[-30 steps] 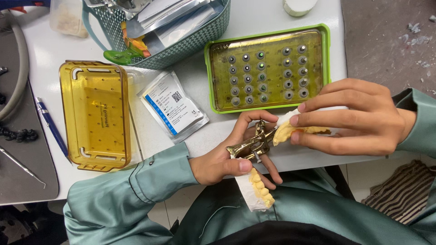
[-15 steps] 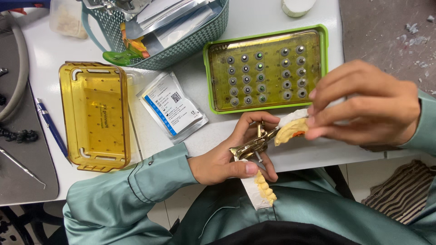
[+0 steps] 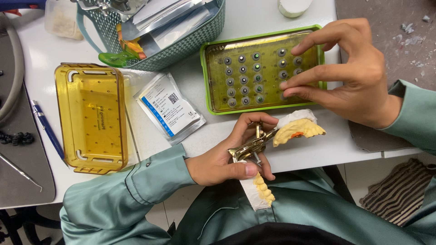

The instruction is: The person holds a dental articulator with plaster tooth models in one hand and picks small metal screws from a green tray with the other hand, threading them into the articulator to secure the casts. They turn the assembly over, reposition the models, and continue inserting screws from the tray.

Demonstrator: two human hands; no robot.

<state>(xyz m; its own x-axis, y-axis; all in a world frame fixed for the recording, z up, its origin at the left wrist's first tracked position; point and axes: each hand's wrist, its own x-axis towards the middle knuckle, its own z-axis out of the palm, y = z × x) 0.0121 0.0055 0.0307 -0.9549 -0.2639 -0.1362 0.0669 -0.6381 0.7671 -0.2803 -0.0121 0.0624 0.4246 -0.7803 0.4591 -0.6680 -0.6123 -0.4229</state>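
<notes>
Dental model held beside green tray point(image 3: 208, 77).
Left hand point(image 3: 227, 156) grips brass-hinged yellow plaster dental model point(image 3: 290, 131); right hand point(image 3: 349, 72), fingers spread, touches tray's round inserts; white-blue sachet point(image 3: 169, 109) left of tray.

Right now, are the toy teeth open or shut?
Open. The upper yellow teeth swing well away from the lower teeth on the metal hinge the left hand holds.

Looks like a dental lab or training bench. Shown by a hinged plaster jaw model point(image 3: 272, 149) with yellow teeth, a green tray point(image 3: 263, 105) of small drill bits in rows, a yellow plastic case point(image 3: 93, 118), a sealed sterile pouch point(image 3: 169, 109), a thin metal probe point(image 3: 20, 171), and a white worktop point(image 3: 213, 131).
</notes>
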